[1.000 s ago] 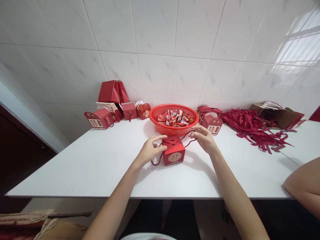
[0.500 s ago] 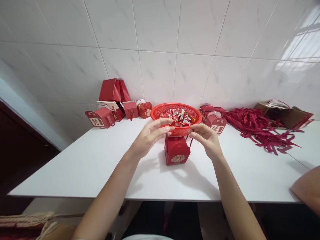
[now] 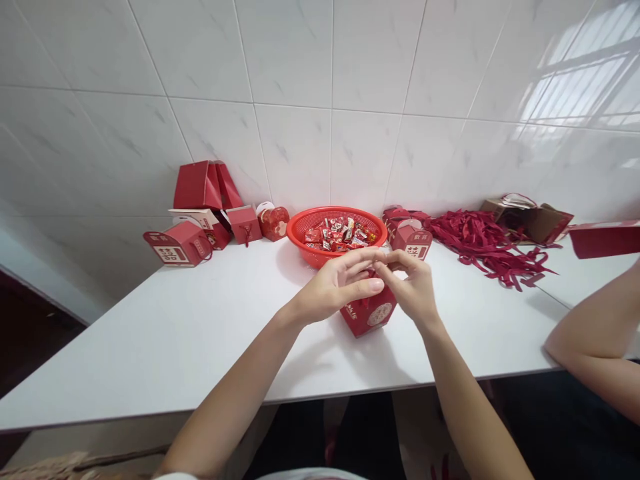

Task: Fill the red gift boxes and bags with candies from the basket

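Note:
A small red gift box with a pale round emblem stands on the white table, turned at an angle. Over its top, my left hand arches with fingers stretched and thumb apart, its fingertips meeting those of the other hand. My right hand pinches thumb and fingers together just above the box; whatever is between them is hidden. The two hands cover the upper part of the box. Right behind them, a red plastic basket holds wrapped candies.
Red boxes, one with white lettering, stand along the wall at left; another box is right of the basket. A heap of dark red ribbons and an open carton lie farther right. Another person's arm rests at the right edge, near a red box.
My hands have come together above the box, which has turned so another side shows. The view has shifted right. A red box has appeared beside the other person's arm.

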`<state>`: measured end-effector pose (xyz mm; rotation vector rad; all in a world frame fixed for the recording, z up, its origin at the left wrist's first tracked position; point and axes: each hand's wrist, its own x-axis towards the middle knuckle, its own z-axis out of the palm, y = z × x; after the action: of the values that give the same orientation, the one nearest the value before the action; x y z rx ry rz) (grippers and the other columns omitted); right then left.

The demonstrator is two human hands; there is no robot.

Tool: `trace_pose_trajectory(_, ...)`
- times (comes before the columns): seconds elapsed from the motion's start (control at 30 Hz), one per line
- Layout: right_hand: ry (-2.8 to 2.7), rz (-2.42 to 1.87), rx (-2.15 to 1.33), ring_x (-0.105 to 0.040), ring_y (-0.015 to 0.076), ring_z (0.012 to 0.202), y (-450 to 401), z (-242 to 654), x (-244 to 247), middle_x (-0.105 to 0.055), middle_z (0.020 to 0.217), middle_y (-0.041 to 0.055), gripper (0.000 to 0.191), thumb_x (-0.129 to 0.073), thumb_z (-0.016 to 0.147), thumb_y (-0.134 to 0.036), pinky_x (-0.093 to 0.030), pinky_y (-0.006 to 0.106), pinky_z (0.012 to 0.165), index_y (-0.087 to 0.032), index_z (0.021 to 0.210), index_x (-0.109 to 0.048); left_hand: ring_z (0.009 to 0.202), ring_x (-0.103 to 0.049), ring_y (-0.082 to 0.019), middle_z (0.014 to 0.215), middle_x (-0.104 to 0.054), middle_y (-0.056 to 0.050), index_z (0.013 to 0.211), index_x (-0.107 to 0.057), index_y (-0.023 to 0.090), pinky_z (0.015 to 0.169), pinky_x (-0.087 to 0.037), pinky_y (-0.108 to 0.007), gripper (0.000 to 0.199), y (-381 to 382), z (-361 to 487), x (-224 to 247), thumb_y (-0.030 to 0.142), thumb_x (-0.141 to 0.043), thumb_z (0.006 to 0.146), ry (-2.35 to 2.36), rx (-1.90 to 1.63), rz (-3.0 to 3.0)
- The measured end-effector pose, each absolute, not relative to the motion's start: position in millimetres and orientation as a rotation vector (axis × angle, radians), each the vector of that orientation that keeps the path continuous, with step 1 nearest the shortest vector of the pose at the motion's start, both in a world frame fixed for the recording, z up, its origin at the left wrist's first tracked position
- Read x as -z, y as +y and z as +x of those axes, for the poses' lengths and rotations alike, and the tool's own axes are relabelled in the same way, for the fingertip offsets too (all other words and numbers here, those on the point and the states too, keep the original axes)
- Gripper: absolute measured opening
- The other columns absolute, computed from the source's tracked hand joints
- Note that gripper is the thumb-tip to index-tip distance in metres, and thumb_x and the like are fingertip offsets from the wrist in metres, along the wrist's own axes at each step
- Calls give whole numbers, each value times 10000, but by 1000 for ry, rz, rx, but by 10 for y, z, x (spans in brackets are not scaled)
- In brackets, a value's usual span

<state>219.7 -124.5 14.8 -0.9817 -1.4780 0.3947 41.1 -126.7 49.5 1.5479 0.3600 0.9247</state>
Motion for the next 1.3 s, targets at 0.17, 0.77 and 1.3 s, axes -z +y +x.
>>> trace_pose_trajectory(0.17,-1215,-1028,-363,-574,137,574,-1110,2682,-219,-634,637,-18,206,-754,729,-368,-478,268,568,-196,711,-642,1155,-650,-280,1322,-651,-98,1129,-706,216,959,-512,-394,330,-1377,326,-358,305,-765,817,434,-879,1499)
trace_pose_trajectory(0.77,-1146,-1395,-82,-519,363,1277,-413,3513,403,-567,1372,183,843,-784,570,-521,-386,539,1075,-172,1291,-524,946,-670,-211,979,-736,-77,951,-765,171,936,-508,-351,241,-1510,58,287,366,-766,811,660,-844,1402)
trace_pose_trajectory(1.3,-1086,-1505,-97,-531,376,1169,-203,3548,647,-587,1254,200,850,-791,540,-591,-411,517,1020,-152,1223,-537,953,-644,-221,987,-722,-84,952,-759,180,931,-483,-352,247,-1459,-154,364,395,-729,834,791,-849,1422)
